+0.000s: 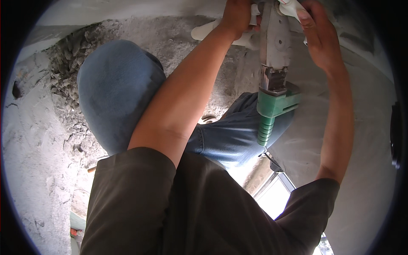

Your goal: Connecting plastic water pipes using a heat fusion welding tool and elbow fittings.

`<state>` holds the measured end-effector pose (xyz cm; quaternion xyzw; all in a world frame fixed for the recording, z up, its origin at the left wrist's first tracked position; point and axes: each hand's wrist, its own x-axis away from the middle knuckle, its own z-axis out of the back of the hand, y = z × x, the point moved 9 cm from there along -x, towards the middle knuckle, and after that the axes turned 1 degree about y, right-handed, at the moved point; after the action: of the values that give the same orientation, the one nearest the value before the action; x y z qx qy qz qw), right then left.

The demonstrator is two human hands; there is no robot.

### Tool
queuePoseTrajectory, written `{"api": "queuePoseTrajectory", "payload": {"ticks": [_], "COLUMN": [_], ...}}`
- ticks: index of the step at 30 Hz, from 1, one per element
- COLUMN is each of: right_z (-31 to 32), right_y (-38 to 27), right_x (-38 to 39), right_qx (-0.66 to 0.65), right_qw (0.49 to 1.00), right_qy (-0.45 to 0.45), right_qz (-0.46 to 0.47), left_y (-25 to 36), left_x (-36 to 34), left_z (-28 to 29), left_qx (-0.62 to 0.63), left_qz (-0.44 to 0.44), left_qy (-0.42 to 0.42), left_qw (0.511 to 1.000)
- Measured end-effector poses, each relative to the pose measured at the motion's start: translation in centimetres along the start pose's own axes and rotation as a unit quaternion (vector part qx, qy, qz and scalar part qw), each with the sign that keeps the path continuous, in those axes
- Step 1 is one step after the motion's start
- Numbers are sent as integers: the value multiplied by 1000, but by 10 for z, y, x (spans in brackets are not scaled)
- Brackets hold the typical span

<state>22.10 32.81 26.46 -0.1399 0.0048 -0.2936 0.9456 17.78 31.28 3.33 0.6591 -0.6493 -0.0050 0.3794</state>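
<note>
At the top, a pipe fusion welder (275,40) hangs with its flat metal plate up and its green ribbed handle down. My right hand (321,34) is closed around a white plastic pipe piece (291,7), whose end meets the right face of the plate. On the plate's other side my left hand (238,17) is closed by a white pipe part (255,10); its fingers are partly hidden and cut off by the upper edge. Neither hand touches the green handle. Behind my left wrist runs another white pipe (203,32).
A rough, broken wall section (70,80) lies at the left, beside smoother grey plaster (369,170) at the right. My bent, denim-covered knee (117,93) is close to my left arm. A cord (272,159) trails from the welder's handle. Bright light comes through a framed opening (274,199) below.
</note>
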Motion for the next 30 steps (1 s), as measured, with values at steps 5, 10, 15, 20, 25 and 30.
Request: {"api": "queuePoseTrajectory", "payload": {"ticks": [5,10,15,20,25,30], "right_z": [0,2,1,0,5,-10], "right_y": [-4,-6,-7,-5,-6,0], "right_x": [-2,-3,-5,-3,-2,-6], "right_qx": [-8,-15,-3,-33,-45,-62], "right_qw": [1000,999,999,999,997,996], "right_qy": [10,14,3,-2,20,-40], "right_qz": [23,34,35,37,55,-56], "left_y": [17,12,8,1,-4,13], "left_x": [9,10,5,5,-8,-12], "left_z": [0,-7,-9,-11,-12,6], "left_qx": [-77,-116,-105,-70,23,-65], "left_qz": [-20,51,63,84,29,-75], "left_qy": [19,-18,-30,-35,-42,-35], "left_qw": [997,992,992,993,998,994]}}
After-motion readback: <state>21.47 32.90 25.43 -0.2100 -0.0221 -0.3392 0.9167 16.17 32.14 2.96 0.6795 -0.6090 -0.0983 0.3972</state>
